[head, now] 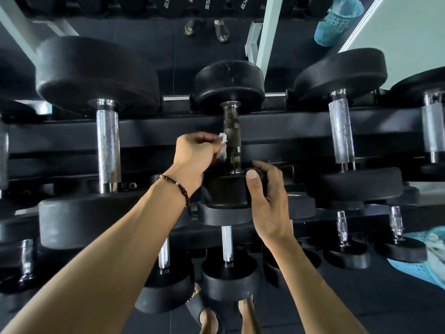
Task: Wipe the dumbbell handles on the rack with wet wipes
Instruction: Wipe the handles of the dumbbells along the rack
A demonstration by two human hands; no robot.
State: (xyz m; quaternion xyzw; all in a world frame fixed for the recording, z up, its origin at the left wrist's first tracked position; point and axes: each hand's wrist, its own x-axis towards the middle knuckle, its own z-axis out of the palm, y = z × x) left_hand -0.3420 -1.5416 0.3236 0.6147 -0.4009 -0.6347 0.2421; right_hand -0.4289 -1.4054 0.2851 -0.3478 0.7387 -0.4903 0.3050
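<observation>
Your left hand is reaching in with the wrist bent, fingers curled and pinching a wet wipe right against the dark handle of the middle dumbbell on the rack's upper tier. Your right hand has fingers curled over the near head of that same dumbbell, thumb on its front face. Beaded bracelet on your left wrist. Lettering on the plates at the top edge looks like "SS" and "RKE", upside down, so I'm not certain.
</observation>
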